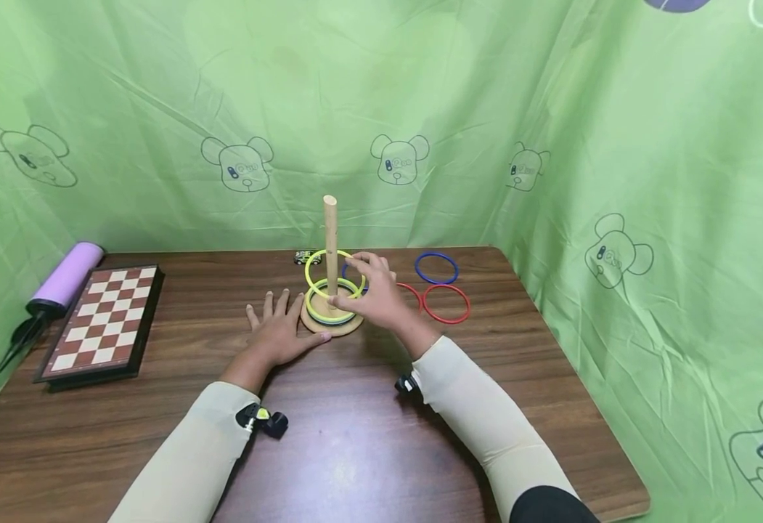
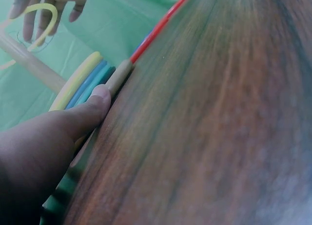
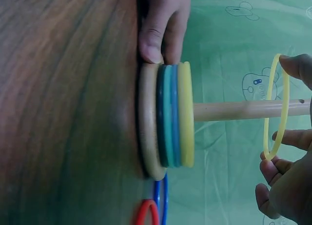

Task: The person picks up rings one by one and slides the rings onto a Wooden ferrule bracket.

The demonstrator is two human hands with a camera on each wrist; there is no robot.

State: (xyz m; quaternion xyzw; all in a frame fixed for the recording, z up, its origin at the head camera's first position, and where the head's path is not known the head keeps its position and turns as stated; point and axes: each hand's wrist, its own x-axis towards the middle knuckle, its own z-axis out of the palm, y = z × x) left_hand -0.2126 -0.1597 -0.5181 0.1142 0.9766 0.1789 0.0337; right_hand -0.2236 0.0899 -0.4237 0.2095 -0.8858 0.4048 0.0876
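Observation:
A wooden peg [image 1: 332, 232] stands upright on a round wooden base [image 1: 332, 333]. Several rings lie stacked around its foot, with a yellow ring [image 3: 186, 142] on top and blue and green rings [image 3: 167, 142] under it. My right hand [image 1: 384, 296] holds another yellow ring [image 1: 306, 270] between thumb and fingers. That ring is tilted and encircles the peg above the stack, apart from it. My left hand [image 1: 276, 340] lies on the table with fingers spread, its thumb touching the base's near edge.
Right of the base lie red rings [image 1: 446, 285] and blue rings [image 1: 436, 253], some partly behind my right hand. A toy car [image 1: 307, 258] sits behind the peg. At the left are a chessboard [image 1: 109, 312] and a purple cylinder [image 1: 67, 276] with a black end. Green cloth [image 1: 329, 94] hangs around the table.

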